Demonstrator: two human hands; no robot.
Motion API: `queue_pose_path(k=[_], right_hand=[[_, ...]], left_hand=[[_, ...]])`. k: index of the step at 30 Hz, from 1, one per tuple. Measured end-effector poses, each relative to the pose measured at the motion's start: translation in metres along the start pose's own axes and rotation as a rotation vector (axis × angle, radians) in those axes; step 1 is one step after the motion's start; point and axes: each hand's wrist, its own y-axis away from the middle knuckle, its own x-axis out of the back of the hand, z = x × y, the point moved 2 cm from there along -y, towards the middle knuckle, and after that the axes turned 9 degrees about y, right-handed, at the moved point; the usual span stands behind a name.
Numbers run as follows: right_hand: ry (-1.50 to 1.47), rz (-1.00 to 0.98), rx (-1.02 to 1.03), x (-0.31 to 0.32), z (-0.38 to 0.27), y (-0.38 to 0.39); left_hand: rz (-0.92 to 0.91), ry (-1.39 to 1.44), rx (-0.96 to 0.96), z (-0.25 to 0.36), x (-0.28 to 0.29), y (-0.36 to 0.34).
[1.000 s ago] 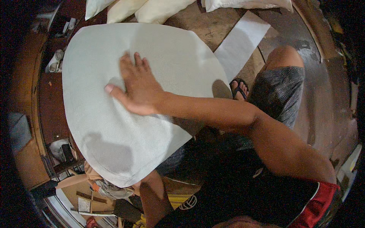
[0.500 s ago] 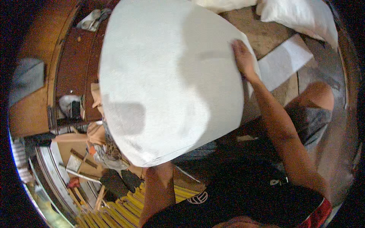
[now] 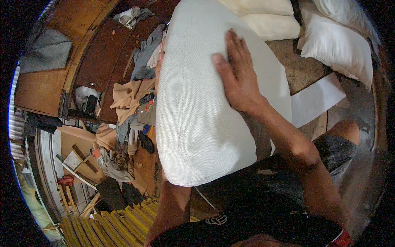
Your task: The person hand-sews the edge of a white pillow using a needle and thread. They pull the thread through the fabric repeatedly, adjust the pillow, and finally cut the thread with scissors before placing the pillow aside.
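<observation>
A large, pale grey-white woven-fabric cushion [image 3: 197,103] is held up before me, tilted, with a stitched seam running down its left part. My right hand [image 3: 240,78] lies open against its upper face, thumb apart from the stretched fingers. My left forearm [image 3: 175,201] rises to the cushion's lower left corner. Behind the cushion my left hand is hidden, so its grip does not show. A thin white thread or cord [image 3: 205,197] hangs below the cushion's bottom edge.
White stuffed pillows [image 3: 333,49] lie at the far right, near a white flat sheet [image 3: 319,101] on wooden boards. To the left are a brown wooden cabinet [image 3: 101,66], peach cloth [image 3: 127,96] and cluttered scraps. Yellow slats [image 3: 111,226] run along the lower left.
The cushion has turned and shifted right, bringing its seamed side into view. My right hand has moved from its right edge onto the upper face. More clutter shows at left.
</observation>
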Motion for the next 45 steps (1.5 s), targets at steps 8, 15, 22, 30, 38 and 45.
queue_pose_path(k=[8, 15, 22, 30, 38, 45], right_hand=[[0.054, 0.051, 0.644, 0.006, -0.063, -0.044], [0.005, 0.11, -0.294, 0.027, 0.149, 0.057], [-0.133, -0.006, -0.343, 0.002, 0.089, 0.036], [0.065, -0.115, 0.537, 0.037, -0.064, -0.02], [-0.054, -0.086, 0.418, 0.086, -0.018, -0.045], [0.065, 0.062, 0.145, 0.14, -0.006, -0.025]], left_hand=[[-0.029, 0.103, -0.096, 0.018, -0.027, -0.042], [-0.158, 0.769, 0.094, -0.007, -0.115, -0.131], [-0.156, 1.044, 0.299, -0.007, -0.126, -0.126], [-0.236, 1.161, 0.322, 0.007, -0.139, -0.118], [-0.341, 0.867, -0.1, 0.013, -0.141, -0.089], [-0.539, 0.613, -0.343, 0.023, -0.151, -0.077]])
